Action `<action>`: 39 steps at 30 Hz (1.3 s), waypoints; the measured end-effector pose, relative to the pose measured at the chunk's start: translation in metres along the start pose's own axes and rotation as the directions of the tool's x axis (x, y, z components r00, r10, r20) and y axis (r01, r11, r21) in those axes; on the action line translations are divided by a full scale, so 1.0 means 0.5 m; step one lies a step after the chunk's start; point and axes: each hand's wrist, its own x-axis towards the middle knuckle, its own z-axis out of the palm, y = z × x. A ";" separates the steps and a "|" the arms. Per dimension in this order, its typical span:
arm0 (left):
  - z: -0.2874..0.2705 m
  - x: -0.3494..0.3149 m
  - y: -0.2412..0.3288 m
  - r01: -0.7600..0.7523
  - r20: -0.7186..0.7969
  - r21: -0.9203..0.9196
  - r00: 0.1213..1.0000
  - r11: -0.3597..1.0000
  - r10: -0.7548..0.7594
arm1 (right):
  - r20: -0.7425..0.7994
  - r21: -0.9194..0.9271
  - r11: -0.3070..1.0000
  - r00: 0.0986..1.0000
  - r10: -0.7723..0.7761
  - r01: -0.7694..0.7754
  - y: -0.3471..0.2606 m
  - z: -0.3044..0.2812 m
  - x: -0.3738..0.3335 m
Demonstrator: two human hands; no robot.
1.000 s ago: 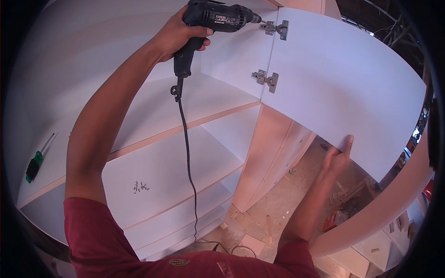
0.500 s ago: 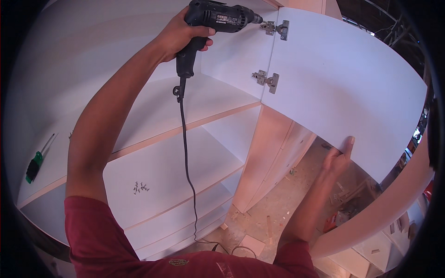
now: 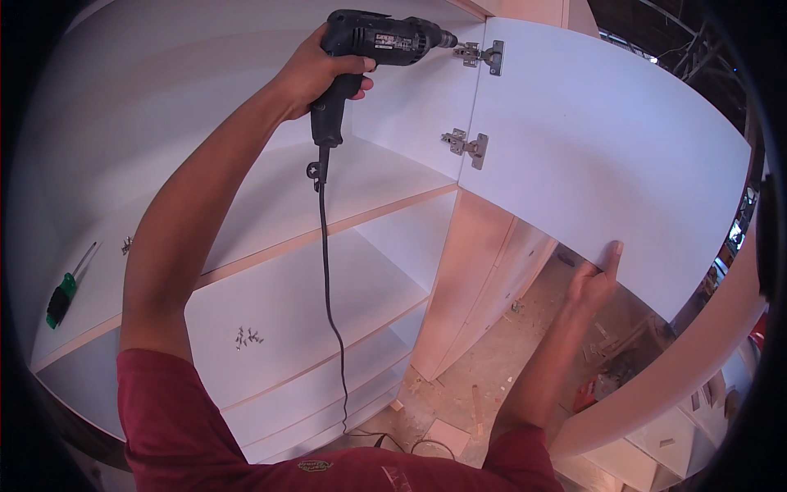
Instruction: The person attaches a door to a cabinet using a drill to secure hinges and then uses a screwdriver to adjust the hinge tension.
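My left hand [image 3: 324, 74] is wrapped round the grip of a black corded power drill [image 3: 385, 38]. The drill's tip points right, at the upper metal hinge [image 3: 492, 57] where the cabinet's inner side wall meets a white door panel [image 3: 607, 156]. Whether the bit touches a screw there is too small to tell. A lower hinge [image 3: 466, 148] joins the same wall and door. At the door's bottom edge my right hand [image 3: 594, 279] grips the panel, thumb on the inner face and the other fingers hidden beneath or behind it.
A green-and-black-handled screwdriver [image 3: 62, 299] lies on the upper shelf at left, near a few small screws [image 3: 127, 244]. Several screws [image 3: 247, 337] lie on the lower shelf [image 3: 328, 295]. The drill's cord [image 3: 329, 303] hangs to the floor [image 3: 451, 394], among wood scraps. A curved panel edge [image 3: 656, 394] stands right.
The view has shifted slightly, with the drill, hinges and door appearing a little lower and further left. Both hands keep their holds, and the drill stays at the upper hinge.
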 end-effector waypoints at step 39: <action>0.113 -0.402 0.109 -0.105 -0.379 -0.394 0.924 0.913 -0.057 | 0.079 -0.257 0.945 0.971 0.228 -0.201 -0.032 -0.139 0.016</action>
